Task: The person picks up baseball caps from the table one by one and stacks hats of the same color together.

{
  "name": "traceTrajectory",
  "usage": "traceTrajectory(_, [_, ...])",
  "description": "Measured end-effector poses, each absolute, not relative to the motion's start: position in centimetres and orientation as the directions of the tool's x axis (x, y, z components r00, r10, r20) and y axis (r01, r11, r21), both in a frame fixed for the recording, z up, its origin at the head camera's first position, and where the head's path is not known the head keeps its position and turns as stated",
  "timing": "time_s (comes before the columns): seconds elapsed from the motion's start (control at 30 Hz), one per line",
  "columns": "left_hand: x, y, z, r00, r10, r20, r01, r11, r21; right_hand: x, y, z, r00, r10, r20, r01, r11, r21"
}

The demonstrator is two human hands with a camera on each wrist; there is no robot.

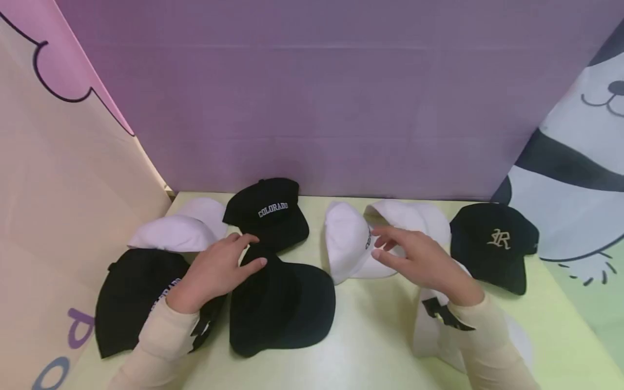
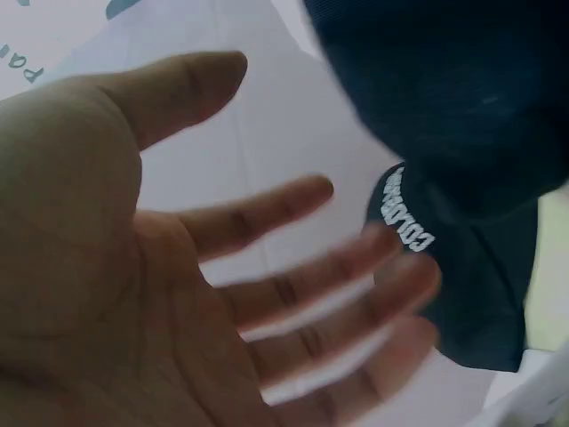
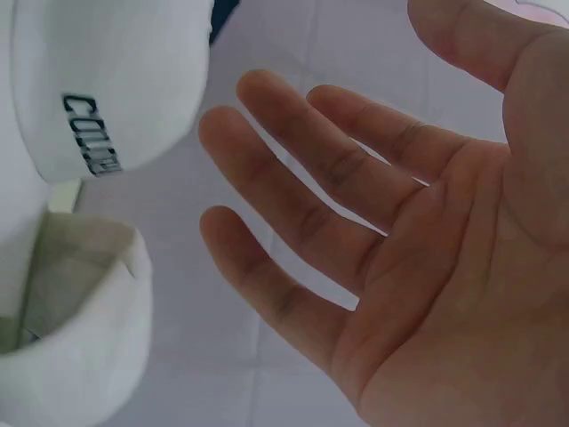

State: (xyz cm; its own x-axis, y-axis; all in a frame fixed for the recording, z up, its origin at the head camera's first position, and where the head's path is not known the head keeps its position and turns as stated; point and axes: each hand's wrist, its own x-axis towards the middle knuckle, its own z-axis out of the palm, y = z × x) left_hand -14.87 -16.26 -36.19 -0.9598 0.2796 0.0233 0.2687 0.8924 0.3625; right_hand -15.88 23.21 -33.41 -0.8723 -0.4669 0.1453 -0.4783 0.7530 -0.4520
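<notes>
My left hand [image 1: 214,273] hovers with spread, relaxed fingers over the black caps on the left, its palm bare in the left wrist view. Its thumb overlaps a plain black cap [image 1: 292,309], while the fingertips come near a black COLORADO cap [image 1: 273,219] behind. Another black COLORADO cap [image 1: 131,298] lies partly hidden under my left forearm. My right hand [image 1: 421,257], also holding nothing, has its fingertips by a white cap [image 1: 341,238] with dark lettering. In the right wrist view that lettered white cap [image 3: 133,53] and a second white cap [image 3: 98,356] show beyond the fingers.
A white cap [image 1: 170,233] lies at the back left. Another white cap [image 1: 414,214] sits behind my right hand, beside a black cap [image 1: 480,233] with a gold monogram. One more white cap [image 1: 431,341] is beneath my right forearm. A purple panel [image 1: 312,97] rises behind the table [image 1: 361,346].
</notes>
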Motion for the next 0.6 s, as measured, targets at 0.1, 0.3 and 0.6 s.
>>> traceTrajectory(0.1, [-14.6, -16.2, -37.0, -0.971, 0.237, -0.029, 0.211, 0.910, 0.357, -15.6, 22.7, -34.2, -0.862, -0.479, 0.162, -0.497, 0.741, -0.453])
traceTrajectory(0.3, [-14.3, -16.3, -38.1, -0.966, 0.209, -0.150, 0.125, 0.890, 0.438, -15.4, 21.4, -36.0, -0.858, -0.481, 0.178, -0.502, 0.718, -0.481])
traceTrajectory(0.6, [-14.3, -16.4, -38.4, -0.940, 0.217, -0.262, 0.046, 0.844, 0.534, -15.0, 19.0, -38.5, -0.815, -0.571, 0.096, -0.538, 0.686, -0.489])
